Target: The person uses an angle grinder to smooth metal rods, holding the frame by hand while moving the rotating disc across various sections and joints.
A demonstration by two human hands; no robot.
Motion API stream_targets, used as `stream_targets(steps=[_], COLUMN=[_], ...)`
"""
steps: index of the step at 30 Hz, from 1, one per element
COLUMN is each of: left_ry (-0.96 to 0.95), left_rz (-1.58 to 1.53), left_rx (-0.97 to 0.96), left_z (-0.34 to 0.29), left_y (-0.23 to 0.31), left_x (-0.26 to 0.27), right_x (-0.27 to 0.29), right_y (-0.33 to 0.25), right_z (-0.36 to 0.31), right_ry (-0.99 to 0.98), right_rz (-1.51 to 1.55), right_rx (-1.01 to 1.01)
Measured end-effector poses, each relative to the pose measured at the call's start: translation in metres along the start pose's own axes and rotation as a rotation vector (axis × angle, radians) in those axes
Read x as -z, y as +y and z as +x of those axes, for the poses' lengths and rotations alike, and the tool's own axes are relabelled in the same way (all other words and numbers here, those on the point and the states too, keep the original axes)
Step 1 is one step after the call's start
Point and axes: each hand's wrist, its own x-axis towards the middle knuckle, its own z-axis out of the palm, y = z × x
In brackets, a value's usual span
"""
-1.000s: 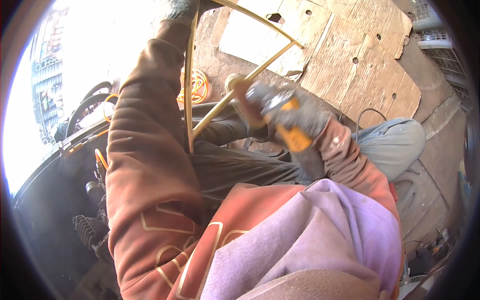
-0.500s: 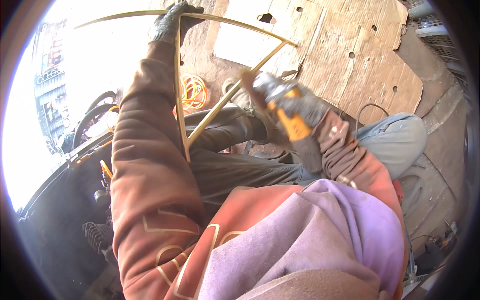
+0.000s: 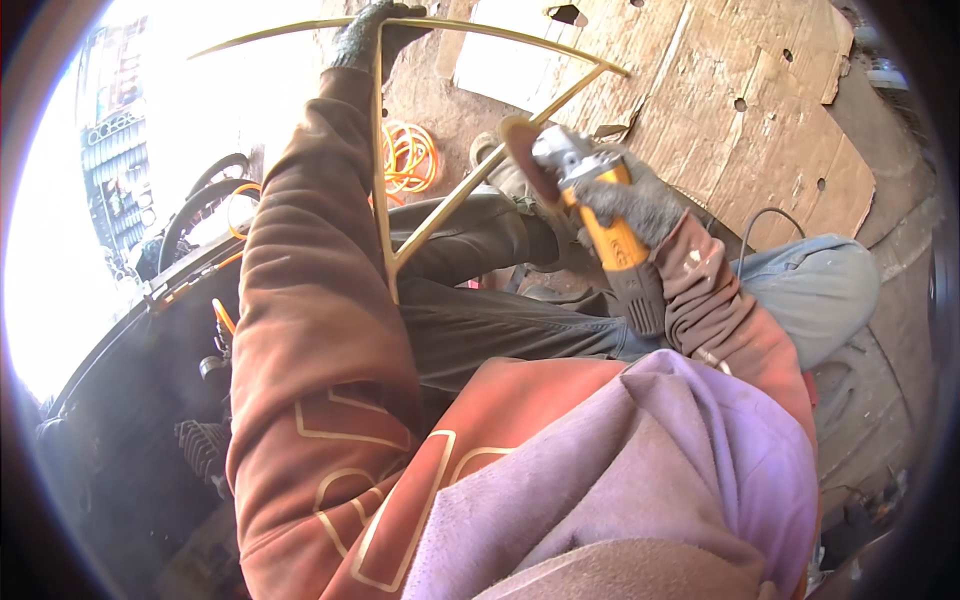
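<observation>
My left hand [image 3: 357, 44], in a dark grey glove, is stretched far forward and closed round the top of a thin, gold-coloured metal frame [image 3: 436, 216]. Straight bars form a triangle under one long curved bar, and its lower corner points back toward my lap. In a grey glove, my right hand [image 3: 648, 200] grips the body of a yellow and dark grey angle grinder [image 3: 614, 244]. The grinder's brown disc [image 3: 527, 160] stands close beside the frame's slanting right bar, overlapping it in view. Whether disc and bar touch, I cannot tell.
Flattened cardboard [image 3: 740, 150] with holes covers the ground ahead and right. A coiled orange hose [image 3: 410, 158] lies beyond my leg. Dark machinery [image 3: 120, 430] stands close on the left, near black wheels [image 3: 195, 215]. A purple cloth [image 3: 600, 480] covers my lap.
The whole view has shifted, so frame and grinder both appear farther right and slightly higher. The grinder, blurred by motion before, now shows sharply. Both hands keep their holds.
</observation>
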Motion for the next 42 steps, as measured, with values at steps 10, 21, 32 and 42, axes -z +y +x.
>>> stream_targets(steps=[10, 21, 32, 42], left_ry=[-0.03, -0.117, -0.032, -0.042], left_rz=[-0.057, 0.843, 0.122, 0.379], left_rx=[-0.04, -0.469, -0.113, -0.188], left_z=[0.005, -0.013, -0.017, -0.007], left_y=[-0.01, 0.02, 0.048, 0.034], left_x=[0.019, -0.014, -0.068, -0.047], right_x=[-0.017, -0.019, 0.064, 0.098], right_y=[0.029, 0.007, 0.037, 0.018], right_z=[0.003, 0.0, 0.041, 0.054], right_ry=[-0.033, -0.103, 0.19, 0.219], right_rz=[-0.094, -0.044, 0.366, 0.462], right_rx=[0.112, 0.097, 0.243, 0.137])
